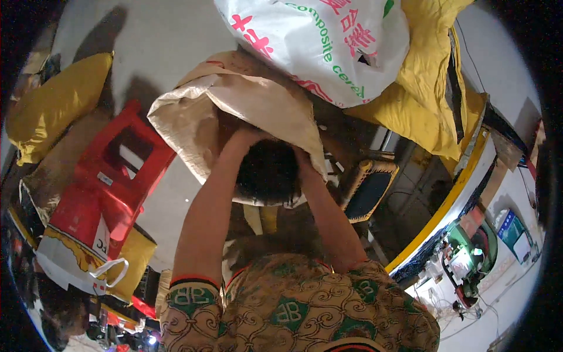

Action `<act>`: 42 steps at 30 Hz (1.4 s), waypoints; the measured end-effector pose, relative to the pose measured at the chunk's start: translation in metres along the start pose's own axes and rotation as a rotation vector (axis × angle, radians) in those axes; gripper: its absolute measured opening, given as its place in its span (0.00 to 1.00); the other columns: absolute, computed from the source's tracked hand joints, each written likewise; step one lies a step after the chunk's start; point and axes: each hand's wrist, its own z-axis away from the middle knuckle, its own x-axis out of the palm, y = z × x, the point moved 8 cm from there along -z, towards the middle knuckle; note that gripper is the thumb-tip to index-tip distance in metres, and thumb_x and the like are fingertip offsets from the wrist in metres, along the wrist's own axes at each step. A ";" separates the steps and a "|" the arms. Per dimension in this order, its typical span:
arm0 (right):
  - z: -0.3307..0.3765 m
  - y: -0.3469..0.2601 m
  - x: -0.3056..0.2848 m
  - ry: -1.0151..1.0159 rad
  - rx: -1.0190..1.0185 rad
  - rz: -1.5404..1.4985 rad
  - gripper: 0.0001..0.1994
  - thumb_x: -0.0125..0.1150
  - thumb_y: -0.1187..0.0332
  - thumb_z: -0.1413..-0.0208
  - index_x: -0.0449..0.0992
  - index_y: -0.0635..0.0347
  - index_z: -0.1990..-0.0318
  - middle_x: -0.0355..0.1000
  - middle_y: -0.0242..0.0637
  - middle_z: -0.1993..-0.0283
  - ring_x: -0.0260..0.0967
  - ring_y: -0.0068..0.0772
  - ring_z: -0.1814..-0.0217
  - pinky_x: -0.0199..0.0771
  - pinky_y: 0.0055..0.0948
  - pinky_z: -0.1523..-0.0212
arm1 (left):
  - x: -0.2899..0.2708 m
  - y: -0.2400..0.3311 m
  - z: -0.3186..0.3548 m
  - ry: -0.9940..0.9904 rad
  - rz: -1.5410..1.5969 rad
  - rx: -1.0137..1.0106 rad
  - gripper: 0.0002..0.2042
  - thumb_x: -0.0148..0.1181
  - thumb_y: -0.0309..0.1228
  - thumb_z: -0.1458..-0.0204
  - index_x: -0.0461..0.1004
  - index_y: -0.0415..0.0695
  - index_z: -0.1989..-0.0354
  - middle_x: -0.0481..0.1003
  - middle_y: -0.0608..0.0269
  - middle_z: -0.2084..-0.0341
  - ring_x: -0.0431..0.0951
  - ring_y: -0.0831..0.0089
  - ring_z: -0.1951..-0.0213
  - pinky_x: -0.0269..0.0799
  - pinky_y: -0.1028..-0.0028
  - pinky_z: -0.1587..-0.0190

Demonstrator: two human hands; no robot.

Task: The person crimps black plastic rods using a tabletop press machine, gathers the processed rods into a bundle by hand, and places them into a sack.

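Observation:
A dark, rounded bundle [268,173] with a fuzzy surface sits between my two hands at the mouth of a beige woven sack [267,97]. My left hand [248,138] wraps round its far left side, partly inside the sack's opening. Against the right side of the bundle, my right hand [302,158] is closed, close to the sack's edge. The bundle and the sack's folds hide most of my fingers. What the bundle is made of cannot be made out.
A large white printed sack [328,41] lies beyond the beige one, beside yellow sacking [419,82]. To the left lies a red plastic stool [111,182], near a yellow sack [61,105]. A woven-edged chair seat [369,190] stands right of my right arm. A green machine [469,258] shows further right.

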 end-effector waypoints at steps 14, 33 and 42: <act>-0.104 -0.057 -0.015 0.007 -0.376 0.452 0.25 0.60 0.66 0.63 0.61 0.54 0.53 0.65 0.37 0.60 0.62 0.35 0.57 0.62 0.31 0.55 | 0.020 0.114 -0.077 -0.138 -0.432 0.448 0.32 0.63 0.42 0.70 0.62 0.43 0.53 0.65 0.58 0.55 0.64 0.63 0.54 0.57 0.71 0.50; -0.173 -0.070 -0.008 0.044 -0.734 1.103 0.26 0.60 0.66 0.63 0.61 0.55 0.52 0.65 0.39 0.60 0.62 0.36 0.57 0.62 0.31 0.56 | 0.091 0.029 -0.121 -0.456 -0.617 0.460 0.25 0.58 0.42 0.64 0.65 0.42 0.57 0.67 0.55 0.60 0.67 0.62 0.59 0.60 0.68 0.53; -0.073 -0.058 0.050 -0.050 -0.812 1.510 0.26 0.60 0.66 0.63 0.60 0.55 0.52 0.64 0.40 0.60 0.62 0.37 0.57 0.62 0.32 0.56 | 0.116 -0.015 0.019 -0.567 -0.557 0.433 0.23 0.56 0.43 0.61 0.66 0.41 0.59 0.69 0.54 0.62 0.69 0.61 0.61 0.62 0.67 0.55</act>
